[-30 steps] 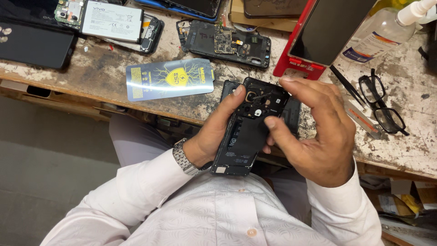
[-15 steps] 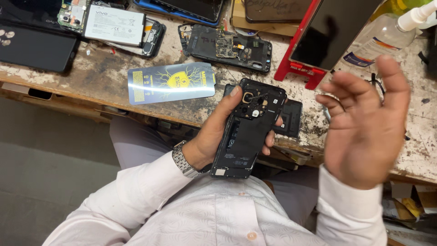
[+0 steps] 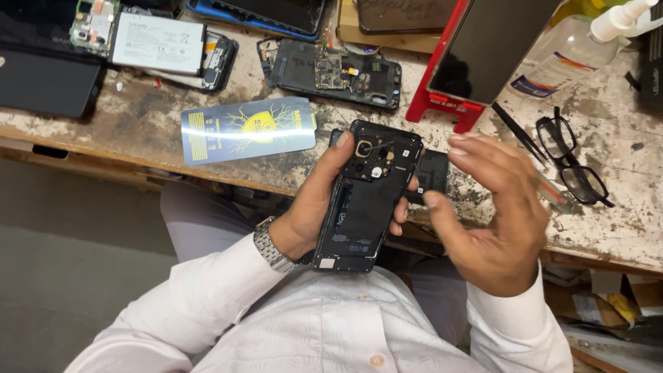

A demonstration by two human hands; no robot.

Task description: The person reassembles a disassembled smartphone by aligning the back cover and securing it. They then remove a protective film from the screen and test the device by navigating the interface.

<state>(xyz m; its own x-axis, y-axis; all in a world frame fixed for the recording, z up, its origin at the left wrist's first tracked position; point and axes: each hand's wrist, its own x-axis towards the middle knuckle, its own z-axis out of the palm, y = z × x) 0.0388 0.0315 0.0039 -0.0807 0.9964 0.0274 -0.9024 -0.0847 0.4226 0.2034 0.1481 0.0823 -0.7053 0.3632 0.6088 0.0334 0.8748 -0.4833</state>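
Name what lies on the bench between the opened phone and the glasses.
In the head view, the right hand hovers between the phone and the glasses; a black tweezer and a dark flat part lie there too.

Black spectacles (image 3: 573,166), a spray bottle (image 3: 577,48) and a blue-yellow packet (image 3: 247,129) lie on the workbench (image 3: 621,228).

Blue-and-yellow flat packet (image 3: 248,129) on bench; white-labelled battery (image 3: 157,44) upper left; dark screen (image 3: 494,45) in red stand (image 3: 442,103)

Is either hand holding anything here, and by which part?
The left hand holds an opened black phone by its long sides, thumb on the left edge, fingertips on the right edge. The right hand is open beside it, holding nothing.
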